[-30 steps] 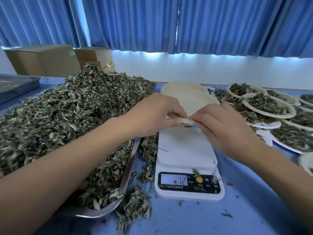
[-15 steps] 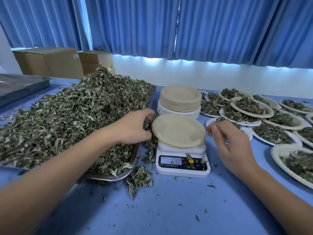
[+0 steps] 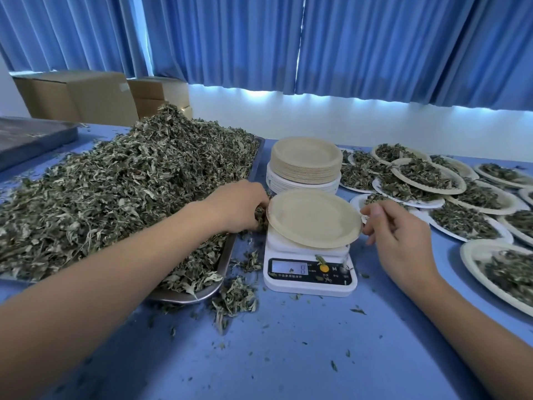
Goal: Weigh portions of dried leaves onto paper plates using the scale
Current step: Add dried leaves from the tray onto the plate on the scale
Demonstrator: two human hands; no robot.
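An empty tan paper plate (image 3: 313, 217) lies on the white digital scale (image 3: 308, 285), overhanging its platform. A big heap of dried leaves (image 3: 115, 192) fills a metal tray (image 3: 184, 297) left of the scale. My left hand (image 3: 239, 206) reaches into the heap's right edge beside the plate, its fingers curled down round some leaves, fingertips hidden. My right hand (image 3: 395, 232) hovers just right of the plate, fingers loosely curled, one fingertip at the plate's rim, holding nothing.
A stack of empty paper plates (image 3: 305, 163) stands behind the scale. Several plates filled with leaves (image 3: 427, 174) cover the table's right side. Loose leaves (image 3: 233, 298) litter the blue tabletop near the tray's corner. Cardboard boxes (image 3: 78, 96) sit at the back left.
Both hands set the plate down on the scale and let go of it. My left hand then moved from the plate's rim into the leaves; my right hand stayed beside the plate.
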